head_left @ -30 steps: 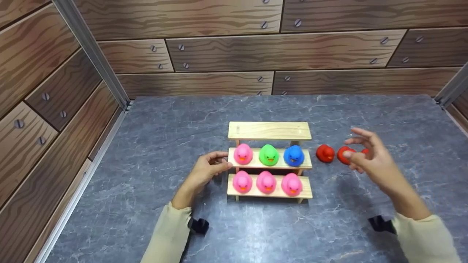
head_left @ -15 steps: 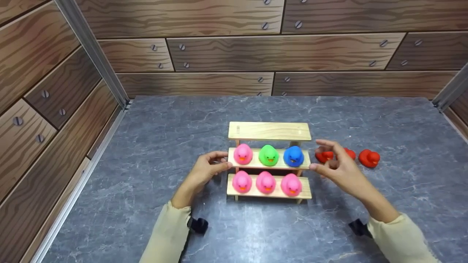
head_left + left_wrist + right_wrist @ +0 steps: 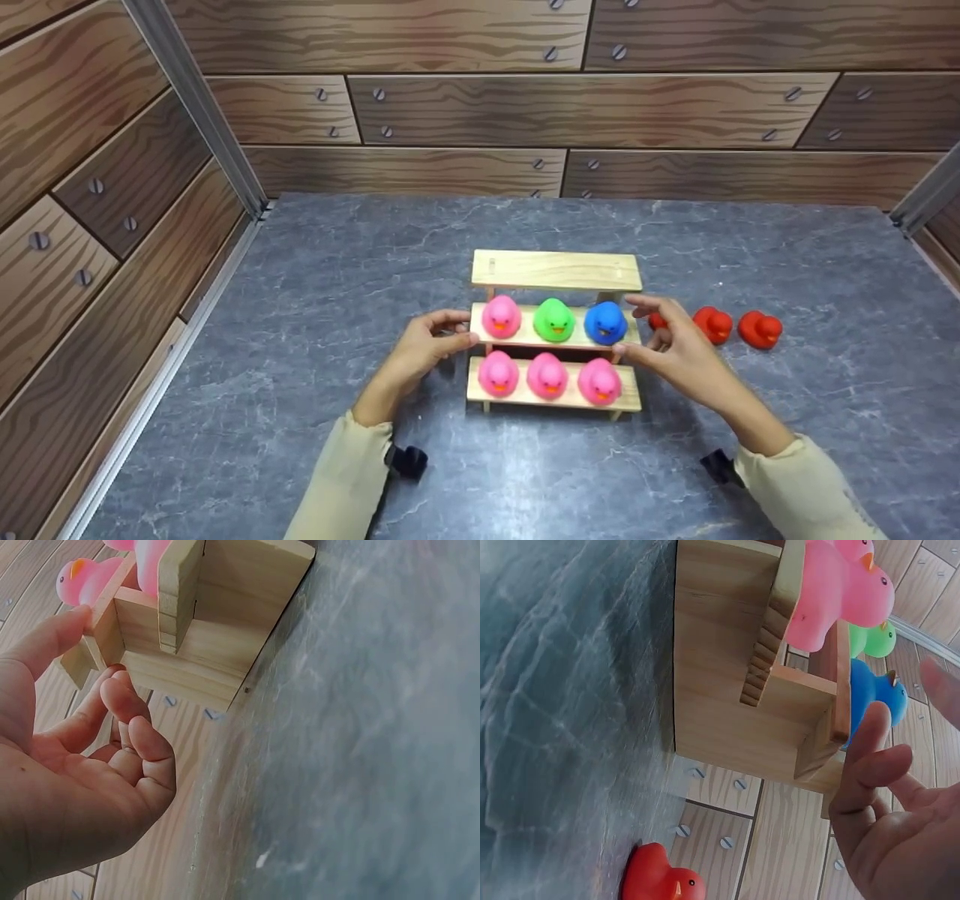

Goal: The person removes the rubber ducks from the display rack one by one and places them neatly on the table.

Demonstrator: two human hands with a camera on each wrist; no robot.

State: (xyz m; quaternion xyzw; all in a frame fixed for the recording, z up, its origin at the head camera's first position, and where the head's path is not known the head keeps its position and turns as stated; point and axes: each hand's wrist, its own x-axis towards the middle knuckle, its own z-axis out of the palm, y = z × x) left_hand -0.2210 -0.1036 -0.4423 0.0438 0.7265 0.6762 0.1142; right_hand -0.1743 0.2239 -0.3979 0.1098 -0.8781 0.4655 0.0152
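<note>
A three-step wooden display stand (image 3: pixel 555 268) sits on the table. On its middle step are a pink rubber duck (image 3: pixel 501 316), a green rubber duck (image 3: pixel 554 320) and a blue rubber duck (image 3: pixel 605 323). The lowest step bears three pink rubber ducks (image 3: pixel 547 376). My left hand (image 3: pixel 426 349) pinches the left end of the middle step between thumb (image 3: pixel 52 641) and index finger. At the right end, my right hand (image 3: pixel 679 352) reaches beside the blue duck, thumb and fingers spread apart around its side; the right wrist view shows a gap between them.
Right of the stand, red rubber ducks (image 3: pixel 760 330) stand in a row, one partly hidden behind my right hand. The top step carries nothing. Wood-patterned panels (image 3: pixel 450 109) wall the grey marbled table (image 3: pixel 360 247) at the back and left.
My right hand has moved left from over the red ducks to the blue duck at the step's right end. My left hand has kept its hold on the stand.
</note>
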